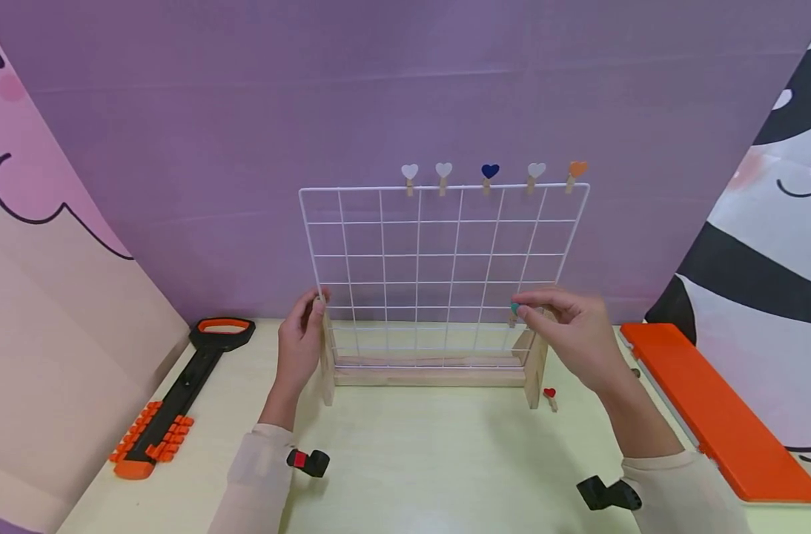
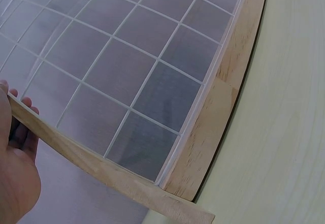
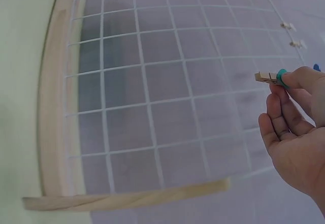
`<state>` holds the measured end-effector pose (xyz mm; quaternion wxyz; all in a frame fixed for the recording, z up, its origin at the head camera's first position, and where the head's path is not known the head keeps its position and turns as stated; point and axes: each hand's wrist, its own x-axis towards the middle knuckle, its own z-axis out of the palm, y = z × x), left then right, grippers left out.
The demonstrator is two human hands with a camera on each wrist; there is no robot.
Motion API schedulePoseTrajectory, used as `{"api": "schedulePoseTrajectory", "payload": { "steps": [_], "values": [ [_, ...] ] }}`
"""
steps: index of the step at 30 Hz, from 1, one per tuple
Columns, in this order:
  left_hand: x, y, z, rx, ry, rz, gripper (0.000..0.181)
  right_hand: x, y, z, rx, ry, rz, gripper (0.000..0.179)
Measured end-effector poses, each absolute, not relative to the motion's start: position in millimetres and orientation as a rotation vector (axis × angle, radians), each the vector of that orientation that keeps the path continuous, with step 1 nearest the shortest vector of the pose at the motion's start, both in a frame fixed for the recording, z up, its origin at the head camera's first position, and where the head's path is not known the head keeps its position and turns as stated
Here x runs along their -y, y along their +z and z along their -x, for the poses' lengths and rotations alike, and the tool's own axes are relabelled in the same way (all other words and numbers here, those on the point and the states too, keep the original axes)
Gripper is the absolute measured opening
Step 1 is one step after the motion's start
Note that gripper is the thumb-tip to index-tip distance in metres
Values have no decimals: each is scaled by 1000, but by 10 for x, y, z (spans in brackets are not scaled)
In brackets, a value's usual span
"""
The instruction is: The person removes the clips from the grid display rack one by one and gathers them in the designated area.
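Noting positions first, we saw the right hand [image 1: 568, 326] with thumb and forefinger clamped on the teal clip [image 3: 268, 77], its wooden end free, over the lower right of the grid [image 1: 454, 254]; whether it touched wire we could not tell. The left hand [image 1: 300, 337] was wrapped round the left post [image 2: 99, 167]. For clean work, we judged it best to brace that post so nothing rocked, pinch lightly so the clip did not twist, and hold its free end square to the wires.

Tally: two hands, one grid, one stand [image 1: 428, 377], seven clips. We counted one teal, three white [image 1: 409, 172], one blue [image 1: 490, 171] and one orange [image 1: 577, 169] along the top wire, one red [image 1: 550, 395] on the table [image 1: 432, 460] beside the stand's right foot. Flanking these: one black tool [image 1: 195, 371], one orange board [image 1: 719, 415]
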<state>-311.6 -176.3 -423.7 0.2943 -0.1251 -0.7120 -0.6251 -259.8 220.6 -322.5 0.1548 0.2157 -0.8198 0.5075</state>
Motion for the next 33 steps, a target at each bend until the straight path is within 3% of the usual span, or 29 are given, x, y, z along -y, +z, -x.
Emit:
{"api": "schedulePoseTrajectory", "payload": {
  "steps": [17,33],
  "values": [
    [1781,-4261,3131,1932,-1660,303,35,-2643,-4003,2394,2598,1349,-284,33],
    [1774,-4251,3114,1945,-1646,316,37,-2950,-4438,2403,2675,1282,-208,29]
  ]
}}
